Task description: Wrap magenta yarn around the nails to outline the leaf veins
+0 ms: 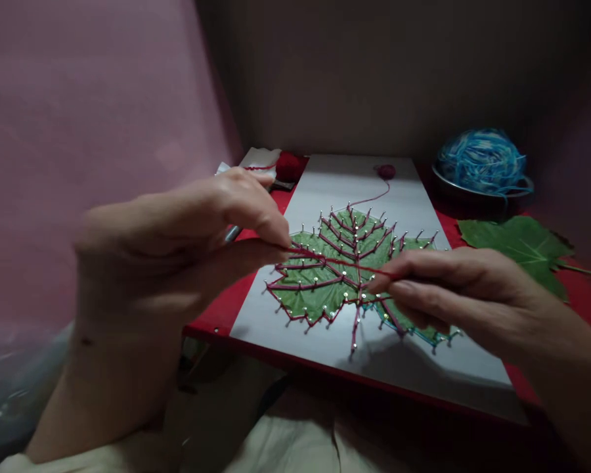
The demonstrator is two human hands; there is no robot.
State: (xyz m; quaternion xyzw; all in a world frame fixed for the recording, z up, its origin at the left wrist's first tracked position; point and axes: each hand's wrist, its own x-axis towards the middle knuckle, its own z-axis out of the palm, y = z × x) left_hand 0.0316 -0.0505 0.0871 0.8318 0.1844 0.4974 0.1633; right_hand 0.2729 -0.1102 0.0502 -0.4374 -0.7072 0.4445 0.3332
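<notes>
A red thread (342,262) runs taut between my two hands, above a green leaf (335,289) on a white board (295,197). My left hand (217,230) pinches one end between thumb and forefinger, left of the leaf. Over the leaf's right side, my right hand (453,286) pinches the other end. Nails (354,348) stand around the leaf's outline and along its veins. Dark red thread is wound along the veins and left lower edge, and blue thread (418,337) along the lower right edge. My right hand hides part of the leaf's right side.
A small dark red yarn ball (387,172) lies at the board's back, its strand reaching the leaf tip. Blue yarn (485,161) fills a metal bowl (453,184) at back right. A loose leaf (517,246) lies right. Red yarn (289,167) sits back left on the red tabletop (211,322).
</notes>
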